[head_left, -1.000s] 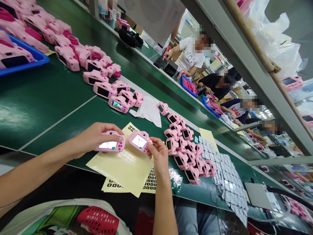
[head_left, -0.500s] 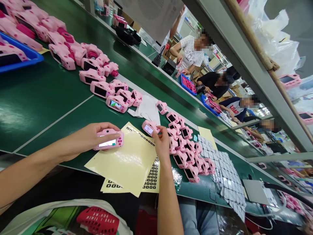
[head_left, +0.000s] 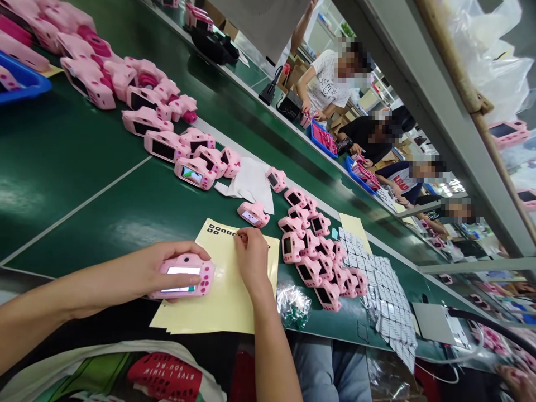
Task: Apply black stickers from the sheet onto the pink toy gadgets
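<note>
A pink toy camera (head_left: pixel 207 278) with a lit screen is gripped in my left hand (head_left: pixel 142 273), the thumb lying across the screen. My right hand (head_left: pixel 253 254) pinches with its fingertips at a row of small black-framed stickers (head_left: pixel 224 230) on a yellowish backing sheet (head_left: pixel 226 304). What sits between those fingertips is too small to make out. The held camera is over the sheet's left part. Just beyond my right hand stands another pink toy camera (head_left: pixel 253 214), its screen lit.
Many pink cameras (head_left: pixel 167 146) stand at the left, one with a lit screen; another group (head_left: pixel 310 269) is at the right. A white cloth (head_left: pixel 247 181), a plastic bag (head_left: pixel 293 304), packed white pieces (head_left: pixel 389 296) and a blue tray (head_left: pixel 25 84) lie around. Co-workers sit across the green bench (head_left: pixel 84 178).
My right hand has let go of the lit camera beyond the sheet and moved down-left to the sticker row. The sheets now lie in a neater stack. My left hand keeps its camera.
</note>
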Motion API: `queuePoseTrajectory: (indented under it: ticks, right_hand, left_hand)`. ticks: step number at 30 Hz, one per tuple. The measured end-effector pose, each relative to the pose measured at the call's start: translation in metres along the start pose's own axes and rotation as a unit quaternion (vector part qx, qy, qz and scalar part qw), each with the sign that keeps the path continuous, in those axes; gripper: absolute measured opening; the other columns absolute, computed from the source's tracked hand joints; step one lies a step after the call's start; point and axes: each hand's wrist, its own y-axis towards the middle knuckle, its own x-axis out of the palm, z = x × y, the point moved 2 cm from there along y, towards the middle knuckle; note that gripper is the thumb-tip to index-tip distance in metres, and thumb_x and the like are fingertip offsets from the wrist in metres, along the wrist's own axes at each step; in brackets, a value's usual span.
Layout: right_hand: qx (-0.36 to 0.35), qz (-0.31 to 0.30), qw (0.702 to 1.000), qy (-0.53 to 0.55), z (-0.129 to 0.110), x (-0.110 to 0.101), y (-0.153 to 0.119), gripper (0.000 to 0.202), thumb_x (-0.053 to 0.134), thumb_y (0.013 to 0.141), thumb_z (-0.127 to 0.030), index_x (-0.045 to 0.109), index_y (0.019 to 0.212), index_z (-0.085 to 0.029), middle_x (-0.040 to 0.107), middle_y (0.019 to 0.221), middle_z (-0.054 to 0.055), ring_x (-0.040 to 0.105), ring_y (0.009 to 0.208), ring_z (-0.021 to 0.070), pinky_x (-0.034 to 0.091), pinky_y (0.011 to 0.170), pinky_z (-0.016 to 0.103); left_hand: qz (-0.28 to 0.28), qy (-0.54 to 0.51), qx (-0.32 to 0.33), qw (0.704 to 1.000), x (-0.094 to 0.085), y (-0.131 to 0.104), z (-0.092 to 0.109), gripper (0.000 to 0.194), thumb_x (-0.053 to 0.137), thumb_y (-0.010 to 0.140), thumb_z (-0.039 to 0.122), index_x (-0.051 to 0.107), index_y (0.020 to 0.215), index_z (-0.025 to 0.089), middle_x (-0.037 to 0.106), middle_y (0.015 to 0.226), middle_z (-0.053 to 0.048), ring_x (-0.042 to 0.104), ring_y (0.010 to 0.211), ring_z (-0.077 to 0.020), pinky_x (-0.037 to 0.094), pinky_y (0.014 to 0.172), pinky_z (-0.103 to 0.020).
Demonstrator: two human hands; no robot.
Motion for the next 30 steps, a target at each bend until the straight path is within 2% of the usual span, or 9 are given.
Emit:
queuePoseTrajectory:
  ticks: [3,6,9,13,17,19,23,27,30]
  right_hand:
    - [0.023,-0.015,0.999,-0.026,0.000,0.003,0.003,0.009,0.053,0.088,-0.017,0.061,0.084,-0.019,0.062,0.088,0.004,0.057,0.079,0.0215,0.040,0.071,0.034]
    - [0.037,-0.027,0.998,-0.045,-0.001,0.002,0.007,0.007,0.055,0.087,-0.016,0.059,0.083,-0.020,0.062,0.087,0.004,0.057,0.079,0.0224,0.037,0.069,0.034]
    - [0.034,-0.033,0.998,-0.048,0.000,0.002,0.009,0.007,0.055,0.086,-0.015,0.057,0.082,-0.022,0.060,0.088,0.004,0.055,0.081,0.0236,0.035,0.069,0.034]
    - [0.018,-0.023,0.999,-0.020,-0.001,-0.001,0.005,0.009,0.051,0.089,-0.019,0.052,0.082,-0.026,0.057,0.090,0.006,0.055,0.082,0.0237,0.036,0.068,0.036]
    - [-0.020,0.004,0.998,0.059,-0.024,-0.012,-0.012,0.007,0.044,0.095,-0.028,0.049,0.093,-0.025,0.055,0.092,0.005,0.055,0.080,0.0198,0.042,0.068,0.033]
    - [-0.060,-0.014,0.994,0.085,-0.040,-0.015,-0.022,0.008,0.045,0.095,-0.029,0.051,0.094,-0.023,0.055,0.092,0.004,0.054,0.080,0.0185,0.044,0.069,0.031]
    - [-0.128,-0.060,0.990,0.021,-0.062,-0.015,-0.037,0.009,0.045,0.095,-0.023,0.053,0.095,-0.021,0.056,0.095,0.004,0.055,0.084,0.0179,0.045,0.073,0.032]
    - [-0.137,-0.042,0.989,-0.024,-0.062,-0.012,-0.039,0.007,0.047,0.094,-0.021,0.053,0.093,-0.020,0.057,0.093,0.004,0.056,0.085,0.0179,0.045,0.073,0.031]
    - [-0.138,-0.037,0.989,-0.025,-0.060,-0.013,-0.040,0.007,0.047,0.094,-0.021,0.054,0.093,-0.020,0.057,0.092,0.004,0.056,0.084,0.0174,0.046,0.072,0.030]
  left_hand:
    - [-0.025,0.069,-0.001,0.997,-0.002,0.008,0.000,0.056,0.086,0.052,0.047,0.066,0.104,0.038,0.071,0.087,0.001,0.064,0.072,-0.0204,0.049,0.056,-0.023]
    - [0.002,0.095,0.050,0.994,-0.004,0.018,0.000,0.068,0.088,0.050,0.039,0.057,0.111,0.038,0.070,0.097,0.003,0.064,0.077,-0.0200,0.049,0.060,-0.023]
    - [0.030,0.110,0.068,0.991,-0.002,0.022,-0.001,0.061,0.084,0.052,0.036,0.056,0.106,0.035,0.068,0.089,0.003,0.063,0.073,-0.0195,0.047,0.056,-0.023]
    - [0.021,0.102,0.068,0.992,0.002,0.020,-0.001,0.057,0.082,0.055,0.036,0.056,0.105,0.033,0.069,0.088,0.002,0.064,0.073,-0.0198,0.046,0.054,-0.022]
    - [-0.004,0.087,0.073,0.993,0.004,0.016,0.003,0.058,0.080,0.061,0.034,0.053,0.113,0.030,0.069,0.091,0.001,0.064,0.076,-0.0192,0.046,0.058,-0.022]
    - [-0.021,0.083,0.089,0.992,0.006,0.015,0.004,0.056,0.076,0.065,0.031,0.051,0.116,0.028,0.068,0.097,0.000,0.065,0.082,-0.0195,0.048,0.063,-0.022]
    - [-0.011,0.122,0.141,0.982,0.011,0.014,0.004,0.049,0.068,0.070,0.022,0.051,0.116,0.023,0.065,0.108,-0.001,0.064,0.094,-0.0208,0.049,0.075,-0.026]
    - [0.041,0.200,0.181,0.962,0.015,0.013,0.004,0.047,0.064,0.071,0.019,0.053,0.117,0.022,0.062,0.113,-0.002,0.060,0.104,-0.0226,0.047,0.085,-0.030]
    - [0.056,0.233,0.205,0.949,0.018,0.010,0.006,0.045,0.063,0.073,0.019,0.053,0.117,0.023,0.061,0.113,-0.002,0.058,0.106,-0.0225,0.045,0.089,-0.032]
